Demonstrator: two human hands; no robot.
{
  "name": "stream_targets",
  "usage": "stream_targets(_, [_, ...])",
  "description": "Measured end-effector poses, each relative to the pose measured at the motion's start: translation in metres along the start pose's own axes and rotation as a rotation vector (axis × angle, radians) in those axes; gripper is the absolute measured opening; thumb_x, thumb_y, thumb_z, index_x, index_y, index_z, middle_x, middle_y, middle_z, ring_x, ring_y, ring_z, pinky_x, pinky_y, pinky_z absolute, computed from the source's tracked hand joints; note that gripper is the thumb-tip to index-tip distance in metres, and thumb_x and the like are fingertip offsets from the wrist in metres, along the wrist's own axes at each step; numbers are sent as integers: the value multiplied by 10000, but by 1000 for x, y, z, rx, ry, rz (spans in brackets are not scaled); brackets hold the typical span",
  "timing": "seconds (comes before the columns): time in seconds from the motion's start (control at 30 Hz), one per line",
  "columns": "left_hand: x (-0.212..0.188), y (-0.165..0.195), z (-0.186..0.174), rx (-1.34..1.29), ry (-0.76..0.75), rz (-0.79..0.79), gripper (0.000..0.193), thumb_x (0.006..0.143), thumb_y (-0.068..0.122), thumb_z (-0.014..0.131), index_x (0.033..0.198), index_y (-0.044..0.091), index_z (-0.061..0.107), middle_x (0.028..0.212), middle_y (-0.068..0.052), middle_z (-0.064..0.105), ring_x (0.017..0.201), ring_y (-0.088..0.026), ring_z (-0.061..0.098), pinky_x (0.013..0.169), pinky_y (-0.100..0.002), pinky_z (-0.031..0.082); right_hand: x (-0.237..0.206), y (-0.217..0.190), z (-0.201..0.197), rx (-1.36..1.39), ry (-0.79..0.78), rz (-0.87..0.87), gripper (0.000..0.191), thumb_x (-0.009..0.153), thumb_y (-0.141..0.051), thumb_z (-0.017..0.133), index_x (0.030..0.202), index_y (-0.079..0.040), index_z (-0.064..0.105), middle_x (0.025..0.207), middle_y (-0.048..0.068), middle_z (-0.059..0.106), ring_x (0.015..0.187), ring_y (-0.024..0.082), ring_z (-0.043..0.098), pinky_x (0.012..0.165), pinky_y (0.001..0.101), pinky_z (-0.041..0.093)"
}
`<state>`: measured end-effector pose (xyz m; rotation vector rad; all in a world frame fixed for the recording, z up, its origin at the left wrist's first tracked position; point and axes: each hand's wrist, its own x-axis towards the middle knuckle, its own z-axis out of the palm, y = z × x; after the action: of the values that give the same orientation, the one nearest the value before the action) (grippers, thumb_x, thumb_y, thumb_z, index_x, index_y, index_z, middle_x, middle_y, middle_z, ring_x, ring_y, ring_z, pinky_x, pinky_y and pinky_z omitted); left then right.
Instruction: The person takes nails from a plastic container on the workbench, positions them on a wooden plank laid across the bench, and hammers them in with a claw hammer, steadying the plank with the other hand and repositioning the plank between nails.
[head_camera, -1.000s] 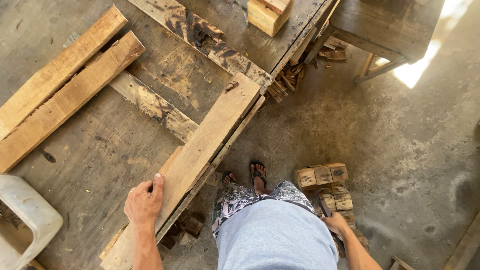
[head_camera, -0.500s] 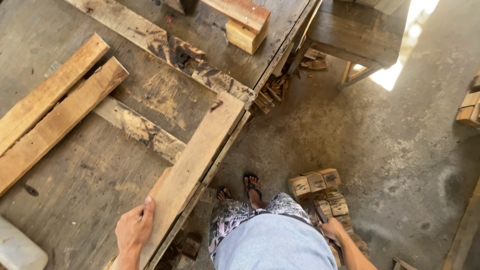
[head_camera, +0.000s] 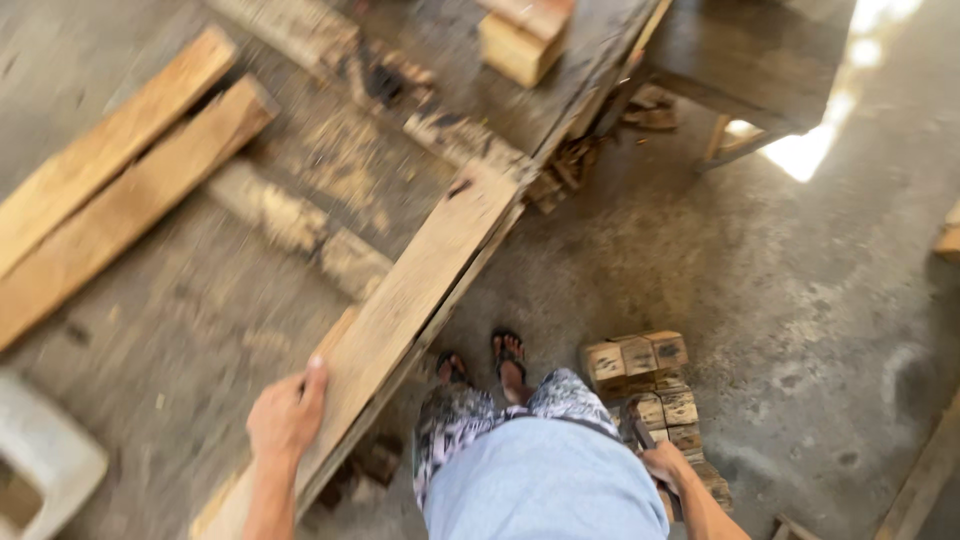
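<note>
L hand (head_camera: 287, 418) flat, fingers spread; R hand (head_camera: 665, 464) prob. gripping.

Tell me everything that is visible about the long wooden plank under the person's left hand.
The long plank is pale brown, rough, flat wood with a dark knot or hole near its far end. It lies diagonally along the edge of the worn work table, from lower left to upper right, its right edge about level with the table edge. The left hand rests on its near end, fingers over the left edge. The picture is blurred, so finer grain is unclear.

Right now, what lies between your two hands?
In the head view, the long plank's edge, then my own legs and sandalled feet lie between the left hand and the right hand.
</note>
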<state>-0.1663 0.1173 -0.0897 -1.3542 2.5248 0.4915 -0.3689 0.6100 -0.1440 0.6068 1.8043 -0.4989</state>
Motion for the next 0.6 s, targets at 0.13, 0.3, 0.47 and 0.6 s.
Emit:
stream_targets(0.13, [-3, -3, -8, -136, 11, -108, 594, 970, 635, 479, 958, 108, 753, 939, -203, 737, 955, -432, 681, 810, -507, 526, 3, -20, 22, -102, 54, -168, 321, 882, -206, 737, 926, 111, 753, 769, 185, 740, 652, 253, 662, 597, 428, 524])
stream_targets(0.3, [-6, 8, -27, -358, 141, -121, 551, 876, 622, 640, 991, 92, 736, 806, -152, 681, 797, -334, 678, 715, -459, 526, 2, -33, 29, -86, 58, -231, 328, 891, -209, 709, 1080, 60, 715, 854, 178, 768, 726, 247, 707, 667, 406, 557])
stream_targets(0.47, [-2, 35, -35, -312, 315, 70, 510, 845, 582, 699, 1082, 136, 771, 863, -63, 673, 764, -225, 672, 695, -398, 534, -7, -33, 27, -95, 51, -220, 374, 903, -234, 715, 1083, 93, 722, 819, 181, 751, 676, 237, 668, 614, 399, 530])
stream_targets(0.6, [4, 52, -33, -238, 244, 116, 460, 870, 566, 711, 1132, 197, 794, 1039, -53, 711, 857, -255, 705, 730, -400, 538, -9, -22, 26, -2, -8, -209, 343, 864, -168, 714, 1036, 129, 708, 784, 189, 710, 618, 230, 611, 530, 403, 481])
